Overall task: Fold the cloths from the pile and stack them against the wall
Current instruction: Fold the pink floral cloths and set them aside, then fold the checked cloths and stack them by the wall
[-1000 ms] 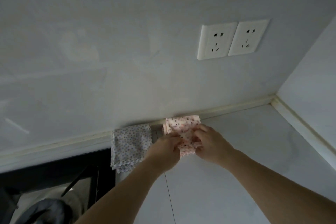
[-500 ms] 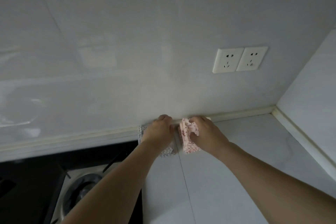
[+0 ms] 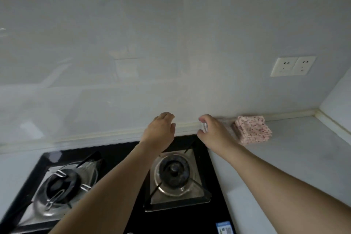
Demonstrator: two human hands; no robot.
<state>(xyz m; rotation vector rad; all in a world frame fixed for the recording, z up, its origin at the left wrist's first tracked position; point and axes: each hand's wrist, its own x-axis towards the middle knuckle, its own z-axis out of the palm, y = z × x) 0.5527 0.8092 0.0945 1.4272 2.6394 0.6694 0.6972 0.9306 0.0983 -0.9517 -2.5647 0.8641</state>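
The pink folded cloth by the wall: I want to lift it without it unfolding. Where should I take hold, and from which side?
Pinch the pink folded cloth across its whole thickness at the near edge, coming from the counter side. Its far edge sits by the wall, and its layers lie flat, so a grip through all of them should probably keep the fold.

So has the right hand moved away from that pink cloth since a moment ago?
Yes. The right hand has let go and now sits left of the pink cloth, which rests by the wall near the socket.

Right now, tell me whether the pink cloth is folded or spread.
Folded: the pink cloth lies as a compact square with layered edges, against the wall.
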